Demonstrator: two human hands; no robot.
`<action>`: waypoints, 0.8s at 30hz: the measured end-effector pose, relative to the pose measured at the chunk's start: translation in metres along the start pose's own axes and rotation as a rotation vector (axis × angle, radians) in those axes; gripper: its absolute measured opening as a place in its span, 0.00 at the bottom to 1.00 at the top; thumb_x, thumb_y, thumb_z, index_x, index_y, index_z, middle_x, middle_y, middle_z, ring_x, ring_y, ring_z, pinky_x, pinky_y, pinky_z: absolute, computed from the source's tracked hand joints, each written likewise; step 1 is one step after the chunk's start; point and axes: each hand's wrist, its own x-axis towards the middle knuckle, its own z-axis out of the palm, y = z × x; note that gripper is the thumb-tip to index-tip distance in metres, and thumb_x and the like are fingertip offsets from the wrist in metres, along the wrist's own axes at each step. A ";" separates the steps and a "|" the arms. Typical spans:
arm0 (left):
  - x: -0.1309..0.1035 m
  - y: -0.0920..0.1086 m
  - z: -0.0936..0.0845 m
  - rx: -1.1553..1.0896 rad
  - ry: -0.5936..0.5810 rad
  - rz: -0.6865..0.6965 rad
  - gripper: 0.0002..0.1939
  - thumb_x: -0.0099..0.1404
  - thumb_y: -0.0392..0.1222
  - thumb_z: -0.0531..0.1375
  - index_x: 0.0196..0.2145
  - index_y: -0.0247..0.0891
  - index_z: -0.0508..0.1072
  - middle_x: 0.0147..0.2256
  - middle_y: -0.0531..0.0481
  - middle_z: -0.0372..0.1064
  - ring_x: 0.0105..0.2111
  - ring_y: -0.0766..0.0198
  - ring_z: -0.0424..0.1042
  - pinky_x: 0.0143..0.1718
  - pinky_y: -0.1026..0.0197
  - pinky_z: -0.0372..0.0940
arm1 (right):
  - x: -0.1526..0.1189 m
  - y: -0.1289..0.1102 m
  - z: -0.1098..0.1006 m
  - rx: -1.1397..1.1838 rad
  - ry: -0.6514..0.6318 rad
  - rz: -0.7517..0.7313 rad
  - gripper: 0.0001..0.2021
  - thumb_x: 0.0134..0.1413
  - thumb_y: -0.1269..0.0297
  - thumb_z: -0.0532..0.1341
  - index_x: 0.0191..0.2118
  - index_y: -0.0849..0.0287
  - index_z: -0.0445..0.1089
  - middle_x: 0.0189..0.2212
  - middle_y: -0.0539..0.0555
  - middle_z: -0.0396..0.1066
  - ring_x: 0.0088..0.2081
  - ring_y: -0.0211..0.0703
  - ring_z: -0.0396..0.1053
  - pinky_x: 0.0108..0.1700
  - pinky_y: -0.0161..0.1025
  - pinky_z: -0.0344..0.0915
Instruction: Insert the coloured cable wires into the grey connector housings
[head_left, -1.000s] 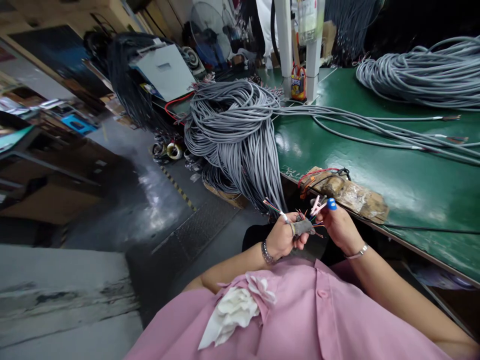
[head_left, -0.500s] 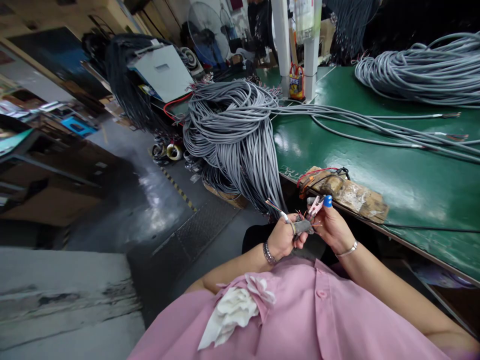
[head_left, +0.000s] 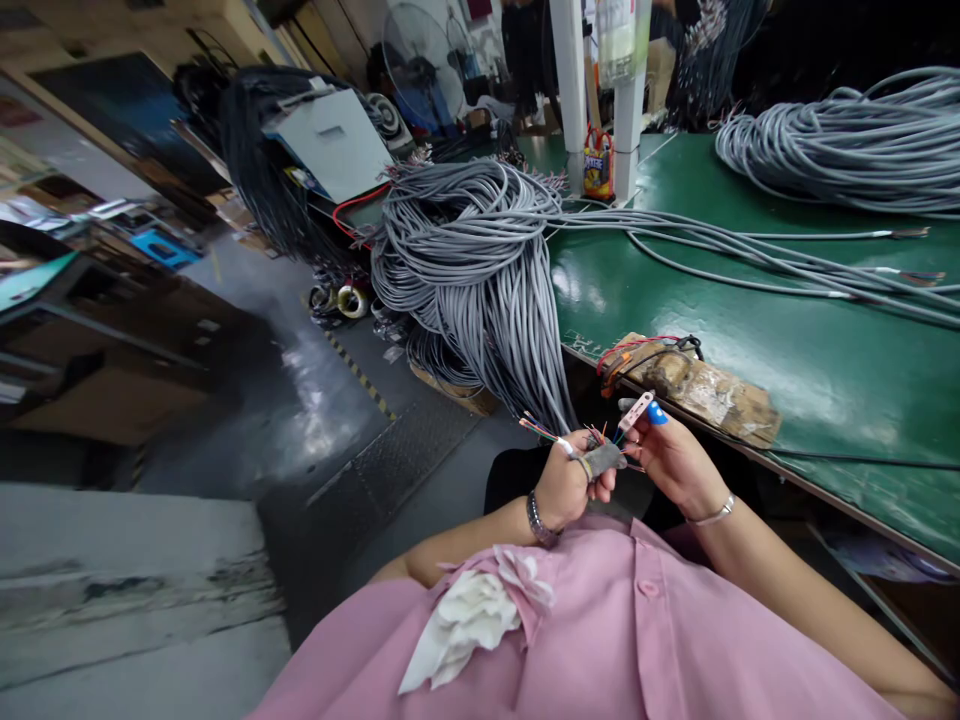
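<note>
My left hand is closed around the end of a grey cable, whose white-banded end shows above the fingers. Thin coloured wires fan out from it to the upper left. A worn grey cover sits over the thumb, and fine wire ends stick out beside it. Close by on the right, my right hand pinches a small pink tool with holes along it; its exact kind is unclear. The right thumb wears a blue cover with white dots. Wires run between the two hands.
A wooden block with red and black leads lies at the edge of the green table. Bundled grey cables hang over the table's left end. Another coil lies at the back right, and a white post stands behind.
My right hand has shifted slightly right and turned, so the pink tool shows its flat side. The coloured wires in my left hand now spread out farther left.
</note>
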 end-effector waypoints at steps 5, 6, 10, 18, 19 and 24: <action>0.009 0.000 0.004 -0.040 0.052 0.035 0.14 0.55 0.49 0.62 0.25 0.34 0.67 0.16 0.54 0.65 0.12 0.72 0.61 0.11 0.69 0.48 | -0.001 0.006 -0.001 -0.055 0.062 -0.095 0.14 0.54 0.49 0.60 0.31 0.57 0.68 0.24 0.49 0.64 0.24 0.36 0.60 0.28 0.36 0.61; 0.010 -0.001 0.005 -0.042 0.054 0.037 0.14 0.55 0.49 0.62 0.25 0.34 0.67 0.16 0.54 0.65 0.12 0.72 0.60 0.11 0.69 0.48 | 0.000 0.007 -0.003 -0.108 0.104 -0.156 0.14 0.53 0.50 0.61 0.29 0.56 0.67 0.22 0.47 0.62 0.23 0.35 0.58 0.27 0.35 0.60; 0.011 -0.002 0.005 -0.038 0.040 0.038 0.14 0.55 0.49 0.62 0.26 0.33 0.68 0.16 0.54 0.65 0.12 0.72 0.61 0.11 0.69 0.48 | 0.002 0.009 -0.008 -0.232 0.224 -0.273 0.14 0.53 0.50 0.61 0.29 0.56 0.67 0.21 0.47 0.62 0.22 0.35 0.57 0.27 0.34 0.58; 0.012 -0.008 0.005 -0.013 0.047 0.052 0.14 0.56 0.48 0.62 0.26 0.34 0.67 0.16 0.54 0.65 0.11 0.72 0.61 0.11 0.70 0.48 | 0.007 0.005 0.007 0.124 0.067 -0.048 0.20 0.49 0.44 0.62 0.31 0.59 0.72 0.26 0.51 0.70 0.26 0.38 0.64 0.29 0.36 0.61; 0.012 -0.008 0.004 -0.008 0.045 0.050 0.13 0.56 0.48 0.62 0.26 0.34 0.67 0.16 0.54 0.65 0.11 0.72 0.61 0.11 0.70 0.48 | 0.007 0.005 0.008 0.145 0.083 -0.057 0.19 0.48 0.45 0.63 0.30 0.59 0.72 0.25 0.51 0.70 0.26 0.37 0.64 0.28 0.35 0.61; 0.012 -0.012 0.003 0.008 0.041 0.040 0.13 0.57 0.46 0.62 0.26 0.34 0.67 0.16 0.54 0.66 0.12 0.72 0.61 0.11 0.70 0.47 | 0.007 0.006 0.010 0.188 0.107 -0.060 0.18 0.47 0.47 0.65 0.30 0.59 0.73 0.24 0.50 0.70 0.25 0.37 0.63 0.27 0.35 0.60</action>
